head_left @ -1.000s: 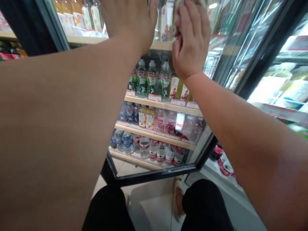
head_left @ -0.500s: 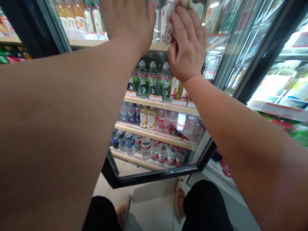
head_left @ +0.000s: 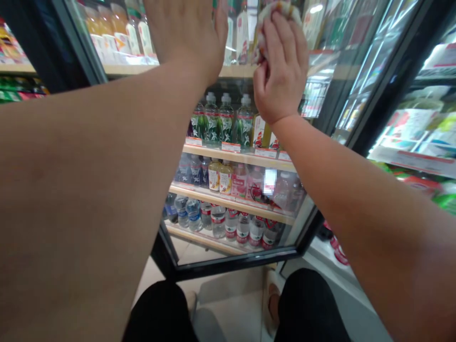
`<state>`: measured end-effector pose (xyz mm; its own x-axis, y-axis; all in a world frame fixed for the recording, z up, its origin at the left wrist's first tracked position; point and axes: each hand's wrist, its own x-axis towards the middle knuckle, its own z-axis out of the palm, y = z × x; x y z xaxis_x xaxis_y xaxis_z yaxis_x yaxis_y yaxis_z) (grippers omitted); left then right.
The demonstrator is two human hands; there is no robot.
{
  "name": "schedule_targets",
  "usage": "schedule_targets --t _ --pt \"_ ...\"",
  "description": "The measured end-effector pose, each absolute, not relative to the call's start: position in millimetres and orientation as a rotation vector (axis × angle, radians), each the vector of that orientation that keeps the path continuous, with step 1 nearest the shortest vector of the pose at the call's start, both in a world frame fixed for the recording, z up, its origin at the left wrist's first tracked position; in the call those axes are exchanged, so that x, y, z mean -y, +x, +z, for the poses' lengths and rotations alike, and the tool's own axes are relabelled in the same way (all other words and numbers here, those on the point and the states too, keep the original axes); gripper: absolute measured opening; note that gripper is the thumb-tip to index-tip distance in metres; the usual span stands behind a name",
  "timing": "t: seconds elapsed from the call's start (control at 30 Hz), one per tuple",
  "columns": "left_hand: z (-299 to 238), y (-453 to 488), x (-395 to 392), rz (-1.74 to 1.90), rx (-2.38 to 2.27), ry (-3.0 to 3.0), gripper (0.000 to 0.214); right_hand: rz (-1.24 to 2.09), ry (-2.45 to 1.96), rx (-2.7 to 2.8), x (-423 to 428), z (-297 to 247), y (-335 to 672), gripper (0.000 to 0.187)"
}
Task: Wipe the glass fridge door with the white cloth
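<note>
In the head view, my right hand (head_left: 283, 71) presses a bunched, pale cloth with brownish marks (head_left: 261, 45) against the glass door (head_left: 235, 80). Its fingers lie over the cloth and point upward. My left hand (head_left: 188, 38) is raised at the top, to the left of the cloth, with the thumb apart from the other fingers. The fingertips run out of the frame, and whether the palm touches the glass cannot be told. Through the pane show shelves with bottled drinks (head_left: 226, 118).
The door's black lower frame (head_left: 235, 263) hangs above the tiled floor (head_left: 228, 294), between my knees and the shelves. Another dark upright frame (head_left: 395, 71) stands at the right, beside more stocked shelves (head_left: 416, 159). Water bottles (head_left: 218, 221) line the lowest shelf.
My right hand and the cloth have slid slightly right and down on the glass. My left hand stays nearly in place. My left knee has shifted a little upward and right in view.
</note>
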<state>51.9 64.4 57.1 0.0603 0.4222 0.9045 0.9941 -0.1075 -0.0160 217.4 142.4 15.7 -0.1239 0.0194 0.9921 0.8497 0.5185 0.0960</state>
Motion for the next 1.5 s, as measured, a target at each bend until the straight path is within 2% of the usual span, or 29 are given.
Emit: schedule_targets --t 0.13,0.3,0.4,0.47,0.63,0.8,1.0,1.2,1.4,1.5 --pt "58.8 50.6 -71.8 -1.076 1.408 -1.616 0.059 -0.947 -0.69 1.824 -136.9 12.1 218.1 0.074" --pt "59.4 51.8 -74.5 -1.011 1.455 -1.597 0.06 -0.914 -0.738 1.525 -130.7 9.8 217.6 0.06" --pt "60.2 51.3 -74.5 -1.005 1.455 -1.59 0.06 -0.971 -0.68 1.717 -128.1 9.2 218.1 0.057" --pt "60.3 50.6 -75.0 -1.017 1.436 -1.591 0.06 -1.014 -0.67 1.806 -128.5 8.9 218.1 0.057" --pt "60.3 48.2 -79.9 -1.007 1.404 -1.554 0.059 -0.982 -0.778 1.528 -132.8 8.2 217.5 0.057" --pt "63.1 44.2 -90.3 -1.026 1.354 -1.546 0.059 -1.123 -0.704 1.828 -126.4 3.3 216.8 0.056" --pt "61.9 43.2 -89.0 -1.013 1.345 -1.526 0.06 -1.041 -0.875 1.451 -131.5 3.4 217.4 0.057" --pt "62.0 41.9 -89.5 -1.022 1.322 -1.552 0.06 -1.15 -0.703 1.856 -128.7 -8.6 220.2 0.056" --pt "62.9 37.5 -97.2 -1.046 1.25 -1.548 0.061 -1.001 -0.788 1.416 -142.1 -8.1 220.1 0.055" --pt "62.6 35.2 -102.9 -1.054 1.199 -1.524 0.062 -1.065 -0.718 1.588 -140.2 -0.2 220.9 0.056"
